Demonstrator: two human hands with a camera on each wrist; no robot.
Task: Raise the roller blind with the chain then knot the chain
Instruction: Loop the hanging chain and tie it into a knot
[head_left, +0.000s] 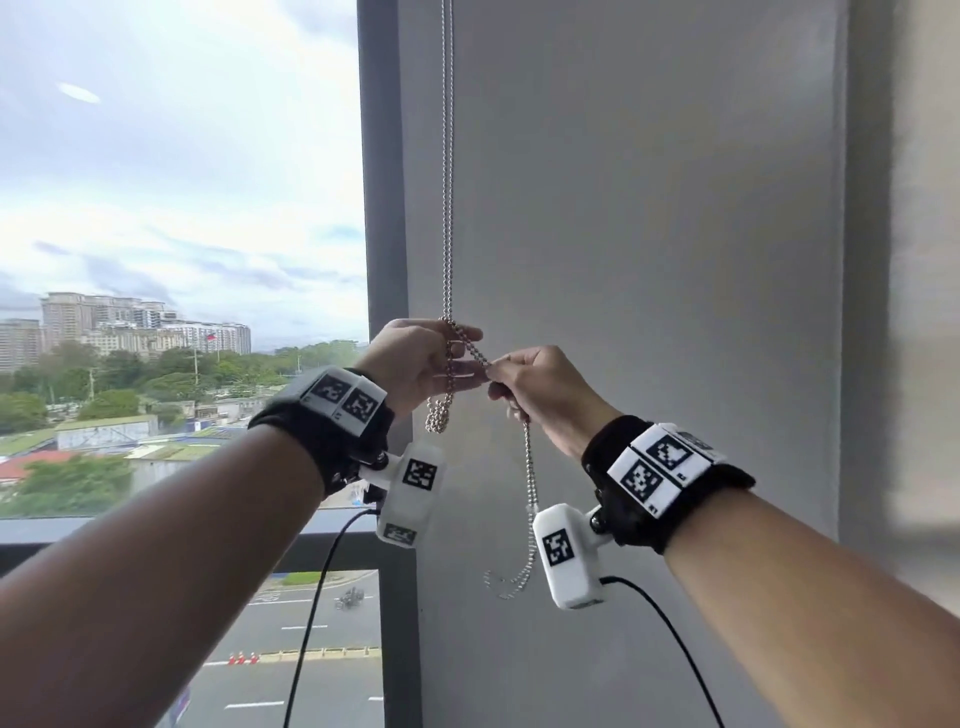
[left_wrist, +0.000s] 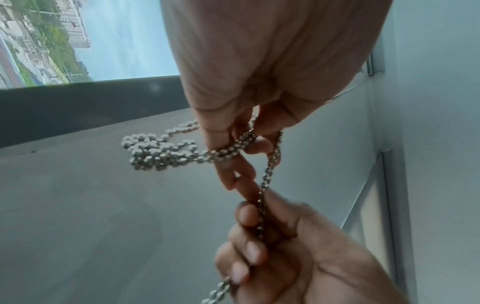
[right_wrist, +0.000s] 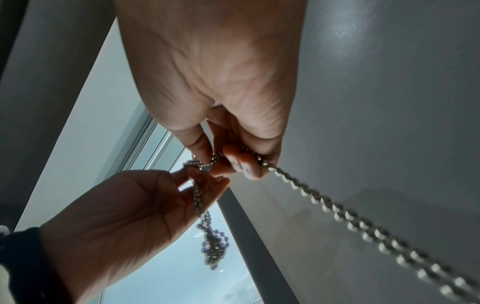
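Grey wall (head_left: 649, 208) and a tall window (head_left: 182, 208) overlooking towers and a road frame the scene, the window filling the left of the head view with no blind fabric showing over the glass. At centre frame hangs the bead chain (head_left: 448, 156), a doubled strand dropping from the top edge down beside the dark window frame (head_left: 384, 208). The left hand (head_left: 421, 364) has its fingers curled round the chain where a loop is forming, with a small bunch of beads dangling just below it. The right hand (head_left: 540, 389), touching the left at the fingertips, pinches the crossing strand between thumb and forefinger, and the free tail falls below it toward the lower centre of the frame.

Judging by the bare glass, the raising looks done and the knot is in hand. To tie it well, the left hand would likely need to keep the loop open while the right feeds the tail through, then draw it snug slowly; beads slip readily, and a sharp tug could turn the blind's mechanism.
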